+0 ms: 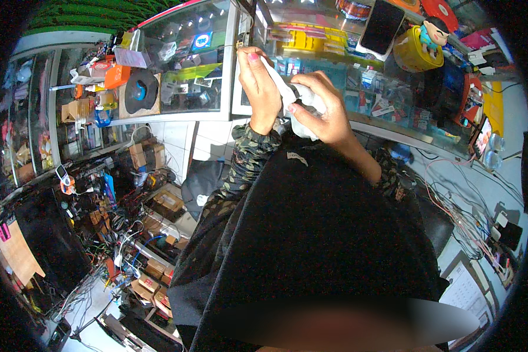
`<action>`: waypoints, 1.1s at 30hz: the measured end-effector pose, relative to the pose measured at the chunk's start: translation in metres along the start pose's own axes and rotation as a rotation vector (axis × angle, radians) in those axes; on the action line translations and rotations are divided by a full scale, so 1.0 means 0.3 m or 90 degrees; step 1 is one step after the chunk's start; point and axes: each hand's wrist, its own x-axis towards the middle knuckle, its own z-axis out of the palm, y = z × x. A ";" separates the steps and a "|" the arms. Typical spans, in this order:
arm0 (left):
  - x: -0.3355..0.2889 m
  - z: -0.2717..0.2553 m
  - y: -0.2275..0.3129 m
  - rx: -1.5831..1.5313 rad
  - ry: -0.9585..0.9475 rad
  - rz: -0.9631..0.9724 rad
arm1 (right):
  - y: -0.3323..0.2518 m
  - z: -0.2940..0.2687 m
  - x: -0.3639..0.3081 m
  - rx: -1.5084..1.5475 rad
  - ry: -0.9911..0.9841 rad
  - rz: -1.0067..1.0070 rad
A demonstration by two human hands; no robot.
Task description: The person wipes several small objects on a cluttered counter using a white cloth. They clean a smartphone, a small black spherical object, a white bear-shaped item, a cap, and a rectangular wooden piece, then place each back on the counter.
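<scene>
My left hand [259, 94] is raised with its fingers pressed together, gripping one side of a crumpled white sheet [305, 124]. The sheet is thin and soft; whether it is cloth, tissue or plastic I cannot tell. From the other side my right hand [325, 108] curls round it, thumb and fingers bent over the folds. A small dark spot shows between the hands, too unclear to name. Both hands are above the near edge of a glass display counter [419, 139], in front of my dark garment.
A phone [382, 27] lies on the counter beside a yellow tub [415, 51] with a toy figure [435, 32]. At left, a dark round object [139, 92] rests on another glass case. Small boxes [149, 281] and cables clutter the lower left; more cables [460, 205] hang at right.
</scene>
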 end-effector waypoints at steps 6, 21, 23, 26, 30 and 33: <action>-0.014 -0.002 0.005 0.089 -0.078 0.002 | 0.053 0.007 -0.024 0.020 0.044 0.066; -0.082 -0.085 -0.097 -0.038 -0.503 -0.131 | 0.061 -0.060 0.024 0.147 0.019 0.177; -0.099 -0.110 -0.124 -0.046 -0.471 -0.178 | 0.050 -0.085 0.039 0.203 -0.019 0.266; -0.115 -0.120 -0.147 0.028 -0.389 -0.144 | 0.027 -0.130 0.064 0.317 0.017 0.253; -0.109 -0.093 -0.129 -0.127 -0.265 -0.129 | -0.011 -0.216 0.097 0.433 0.063 0.242; -0.054 -0.094 -0.089 -0.311 -0.273 -0.195 | -0.020 -0.267 0.129 0.550 0.093 0.252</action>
